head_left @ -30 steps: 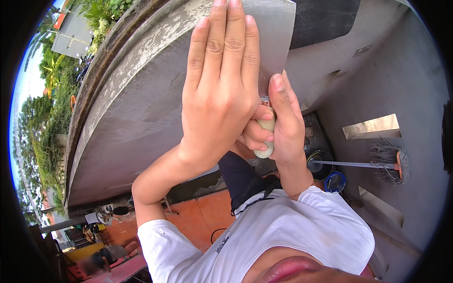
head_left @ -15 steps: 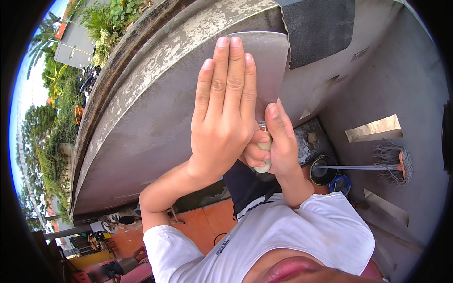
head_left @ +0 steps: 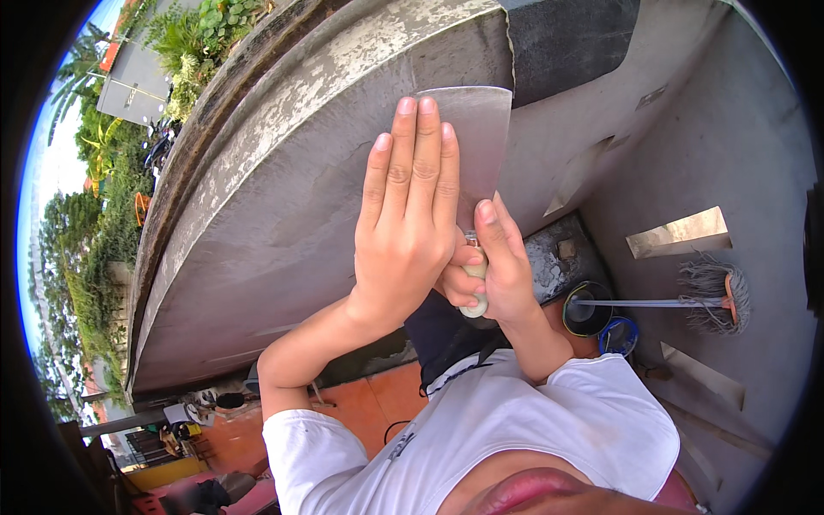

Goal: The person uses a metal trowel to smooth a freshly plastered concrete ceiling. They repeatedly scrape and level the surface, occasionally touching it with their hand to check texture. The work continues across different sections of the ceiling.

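The scraper (head_left: 482, 137), a broad metal blade with a pale handle (head_left: 475, 292), is just above the middle of the frame, its blade pointing toward the top edge. The right hand (head_left: 512, 283), near the centre, curls its fingers around the handle, with the thumb raised near the base of the blade. The left hand (head_left: 408, 232), just left of it, lies flat over the left part of the blade, back toward the camera, its four fingers straight and pressed together; its thumb is hidden.

Behind the blade, a curved grey wall (head_left: 249, 232) sweeps from the upper middle to the lower left. A dark panel (head_left: 571, 51) is near the blade's upper right corner. At the right of the frame, a mop (head_left: 708, 296) has its handle reaching to a black bucket (head_left: 587, 311), beside a smaller blue-rimmed bucket (head_left: 619, 336). A white shirt (head_left: 506, 421) fills the lower middle, orange flooring (head_left: 352, 412) to its left. Greenery (head_left: 94, 266) lines the left edge.
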`<action>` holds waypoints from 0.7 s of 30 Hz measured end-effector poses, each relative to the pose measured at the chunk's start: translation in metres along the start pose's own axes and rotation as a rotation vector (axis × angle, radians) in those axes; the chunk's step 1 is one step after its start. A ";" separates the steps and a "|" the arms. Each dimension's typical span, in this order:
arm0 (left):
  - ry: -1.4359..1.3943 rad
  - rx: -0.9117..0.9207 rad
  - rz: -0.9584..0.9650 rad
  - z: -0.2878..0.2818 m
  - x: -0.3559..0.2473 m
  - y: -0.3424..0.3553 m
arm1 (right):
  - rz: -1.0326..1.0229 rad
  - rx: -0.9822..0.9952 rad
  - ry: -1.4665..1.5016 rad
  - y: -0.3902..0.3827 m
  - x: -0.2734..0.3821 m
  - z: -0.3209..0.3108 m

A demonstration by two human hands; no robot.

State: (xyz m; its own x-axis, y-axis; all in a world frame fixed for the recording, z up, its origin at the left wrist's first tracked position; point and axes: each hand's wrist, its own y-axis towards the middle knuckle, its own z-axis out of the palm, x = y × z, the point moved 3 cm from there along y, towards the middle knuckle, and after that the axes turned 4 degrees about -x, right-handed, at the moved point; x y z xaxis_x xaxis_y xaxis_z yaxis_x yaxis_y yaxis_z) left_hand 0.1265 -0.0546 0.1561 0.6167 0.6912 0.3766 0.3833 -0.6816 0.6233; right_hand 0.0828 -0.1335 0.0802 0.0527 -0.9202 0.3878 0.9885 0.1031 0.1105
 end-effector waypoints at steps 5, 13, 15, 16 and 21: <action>0.003 -0.128 0.009 -0.005 0.012 0.026 | -0.012 0.034 -0.031 0.017 0.021 0.021; -0.171 0.220 -0.011 0.013 -0.019 -0.046 | -0.048 -0.157 -0.333 -0.021 -0.021 -0.057; -0.300 0.324 -0.005 0.008 -0.019 -0.053 | 0.123 -0.236 -0.606 -0.048 -0.034 -0.116; -0.380 0.318 -0.006 0.003 -0.015 -0.052 | 0.201 -0.274 -0.789 -0.062 -0.034 -0.141; -0.178 -0.251 -0.117 -0.016 0.028 0.004 | 0.333 -0.428 -1.453 -0.161 -0.027 -0.249</action>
State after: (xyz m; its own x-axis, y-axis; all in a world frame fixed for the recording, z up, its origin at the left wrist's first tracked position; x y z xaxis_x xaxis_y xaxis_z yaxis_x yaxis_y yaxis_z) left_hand 0.1343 -0.0344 0.1799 0.6976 0.6933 0.1805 0.2911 -0.5045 0.8129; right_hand -0.0424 -0.2196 -0.1755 0.3431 0.2932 0.8924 0.9392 -0.1233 -0.3206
